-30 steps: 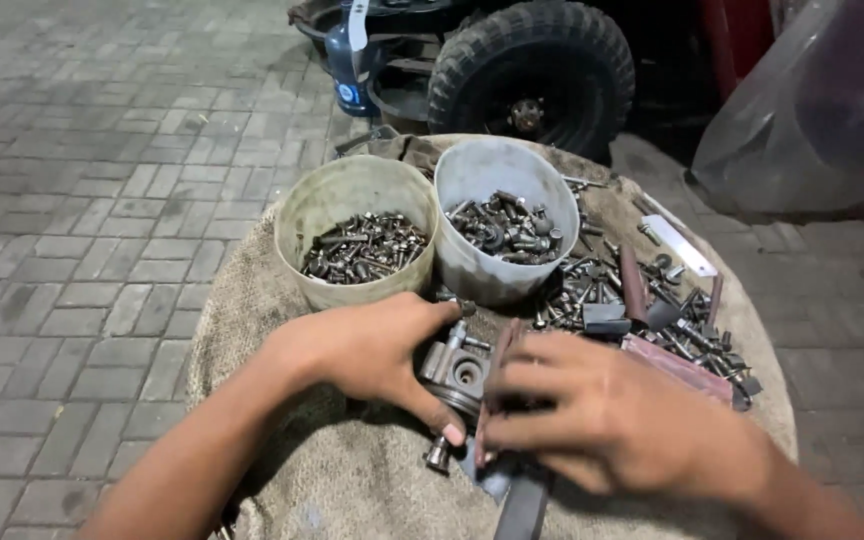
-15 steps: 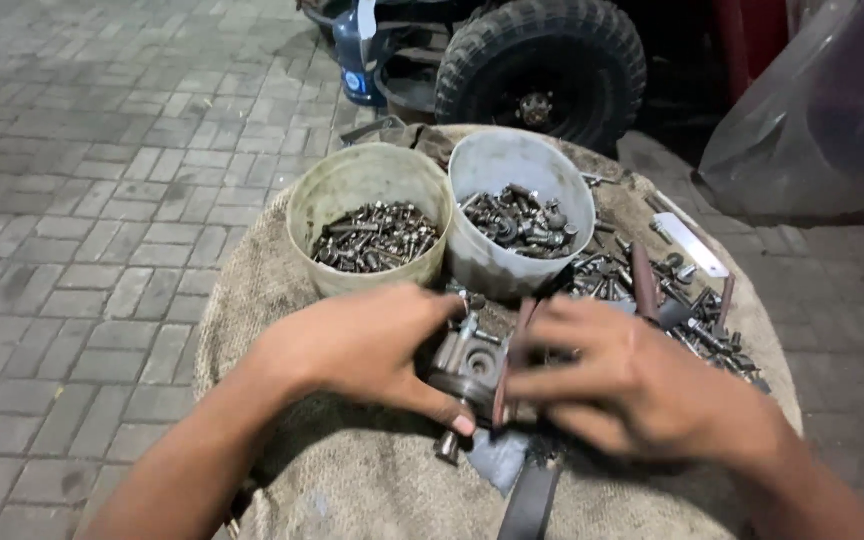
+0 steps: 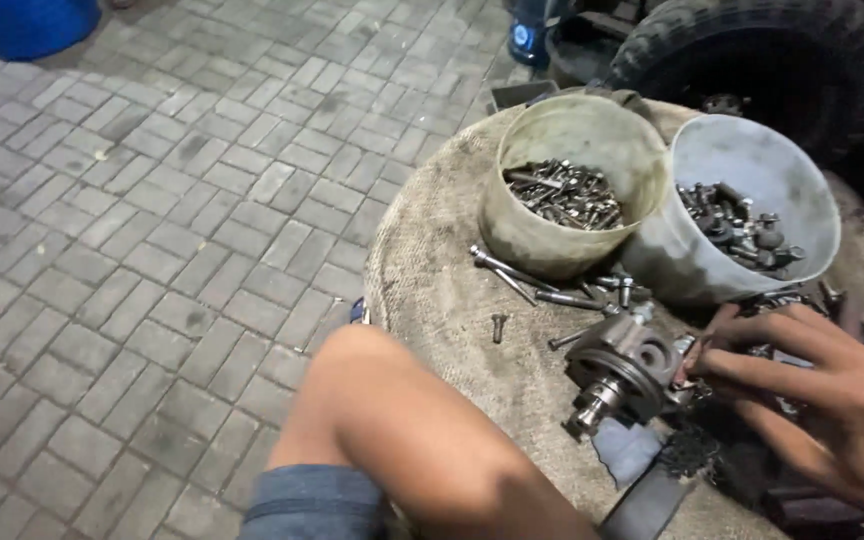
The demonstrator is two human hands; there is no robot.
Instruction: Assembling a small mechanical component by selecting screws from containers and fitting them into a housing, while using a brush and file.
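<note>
Paved ground [image 3: 152,230] of grey brick, outdoors, dim light; a large black tyre [image 3: 772,50] at upper right and a blue drum [image 3: 22,22] at the top left corner.

Table [image 3: 432,260]: round, covered in coarse burlap, set just before the tyre.

Tubs: two, side by side and touching. Beige tub [image 3: 552,235], left, part-filled with bolts. White tub [image 3: 692,270], right, tilted toward the viewer, holding darker nuts and bolts.

Loose bolts [image 3: 512,272]: several long ones lying on the burlap at the foot of the beige tub; one short bolt [image 3: 498,325] apart from them, nearer the table edge.

Metal part [image 3: 624,372]: round, grey, flanged housing with a short shaft pointing down-left, lying on the burlap below the two tubs.

Right hand [image 3: 822,400]: fingers curled, tips pinching the right side of the metal part.

Left hand: out of view. A bare knee [image 3: 392,410] with a blue shorts hem [image 3: 317,505] fills the lower middle, beside the table edge.

Dark strap [image 3: 647,505] and a bit of cloth [image 3: 624,450] lie under the part.
</note>
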